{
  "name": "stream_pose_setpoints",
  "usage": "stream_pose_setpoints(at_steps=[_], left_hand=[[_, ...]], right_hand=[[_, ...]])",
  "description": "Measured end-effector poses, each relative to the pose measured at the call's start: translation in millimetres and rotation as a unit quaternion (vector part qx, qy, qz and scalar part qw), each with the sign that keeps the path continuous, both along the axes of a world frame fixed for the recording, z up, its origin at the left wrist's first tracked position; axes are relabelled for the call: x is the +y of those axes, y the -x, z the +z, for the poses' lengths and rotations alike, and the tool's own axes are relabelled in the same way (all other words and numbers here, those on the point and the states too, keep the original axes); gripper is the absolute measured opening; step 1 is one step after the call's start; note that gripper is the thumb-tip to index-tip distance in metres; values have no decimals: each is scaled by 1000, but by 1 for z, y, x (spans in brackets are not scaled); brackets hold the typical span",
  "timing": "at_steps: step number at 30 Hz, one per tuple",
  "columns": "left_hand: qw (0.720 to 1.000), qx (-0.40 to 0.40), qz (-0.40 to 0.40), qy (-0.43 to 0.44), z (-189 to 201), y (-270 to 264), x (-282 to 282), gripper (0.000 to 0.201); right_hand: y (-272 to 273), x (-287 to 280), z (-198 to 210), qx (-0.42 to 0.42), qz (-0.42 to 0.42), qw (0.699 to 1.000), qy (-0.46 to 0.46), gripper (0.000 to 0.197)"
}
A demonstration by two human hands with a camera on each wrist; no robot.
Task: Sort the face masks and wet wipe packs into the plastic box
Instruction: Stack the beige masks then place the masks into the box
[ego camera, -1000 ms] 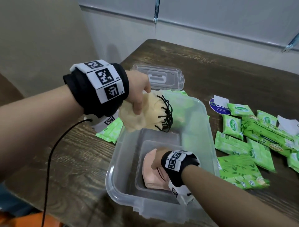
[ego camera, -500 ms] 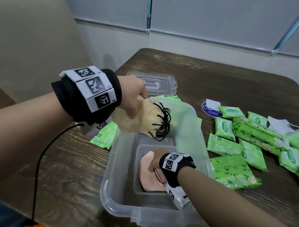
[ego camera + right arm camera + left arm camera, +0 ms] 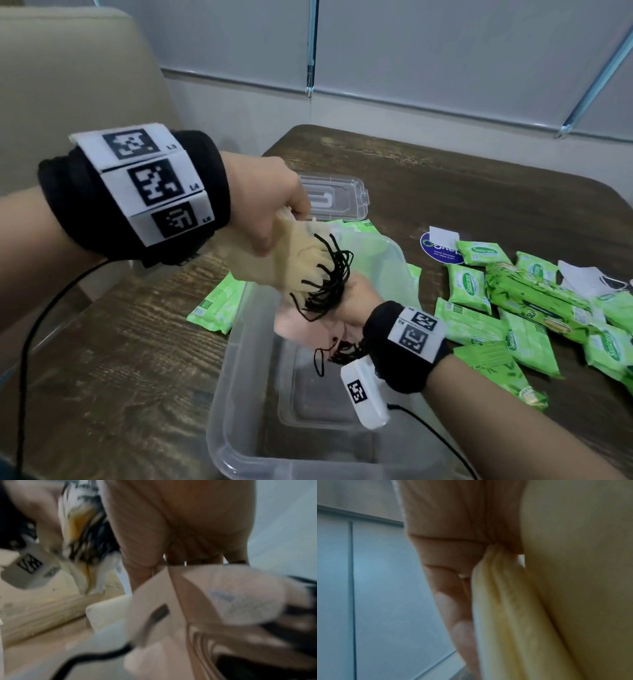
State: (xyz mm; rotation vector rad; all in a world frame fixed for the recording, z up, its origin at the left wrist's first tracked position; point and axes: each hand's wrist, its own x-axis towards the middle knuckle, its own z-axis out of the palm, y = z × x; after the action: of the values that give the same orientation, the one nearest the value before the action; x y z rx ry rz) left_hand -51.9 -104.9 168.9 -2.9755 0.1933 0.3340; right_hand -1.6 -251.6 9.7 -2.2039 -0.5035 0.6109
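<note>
A: While the clear plastic box [image 3: 239, 346] sits open on the table [image 3: 113, 359], what does each hand hold?

B: The left hand [image 3: 270, 202] grips the yellow masks [image 3: 294, 260] above the box. The right hand [image 3: 356, 305] grips the pink masks [image 3: 294, 325] over the box interior.

A: And the wet wipe packs [image 3: 534, 308]?

B: Scattered on the table, right of the box.

Below our right hand [image 3: 352, 305] the box [image 3: 239, 342] floor lies bare, open from above. Our left hand [image 3: 270, 202] and its yellow masks [image 3: 301, 263] hang over the box's far end, crowding that entry. Right of our right hand, wipe packs [image 3: 527, 308] cover the table [image 3: 137, 359]; beyond our left hand lies the lid [image 3: 337, 200].
</note>
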Motion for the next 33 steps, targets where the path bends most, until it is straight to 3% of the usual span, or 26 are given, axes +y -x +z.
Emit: stream_pose_setpoints(at_steps=[2,3,7,10,13,15,17,20,24,28,30,33], left_hand=[[1000,1,-19,-21,12,3,-3,37],[999,7,-30,-32,17,4,-6,35],[992,41,-54,-103,21,4,-23,29],[988,41,-61,-136,8,-3,-37,11],[990,35,-53,-123,-6,-15,-45,18],[994,37,-37,-99,-14,-21,-47,29],[996,37,-26,-72,-18,-25,-46,35],[999,38,8,-21,-17,-28,-39,34],[998,3,45,43,-14,-27,-31,24],[994,-15,47,94,-15,-30,-29,43],[983,-45,58,168,-17,-30,-26,55],[944,-111,82,298,-23,-25,-15,67]], right_hand=[[-8,-6,23,-65,-37,997,-36,9],[-13,-10,32,-106,-54,992,-34,6],[-29,-19,51,-163,-131,976,-65,18],[-25,-19,55,-180,-99,976,-72,21],[-15,-16,62,-170,-37,981,-90,18],[-8,-16,65,-158,-4,981,-113,31],[-5,-18,67,-152,31,980,-122,33],[-6,-23,65,-96,59,982,-150,11],[-8,-29,65,23,36,972,-230,20],[-9,-29,61,58,-3,968,-245,19],[-9,-29,57,62,-17,961,-268,19],[-8,-31,58,72,-27,945,-319,27]])
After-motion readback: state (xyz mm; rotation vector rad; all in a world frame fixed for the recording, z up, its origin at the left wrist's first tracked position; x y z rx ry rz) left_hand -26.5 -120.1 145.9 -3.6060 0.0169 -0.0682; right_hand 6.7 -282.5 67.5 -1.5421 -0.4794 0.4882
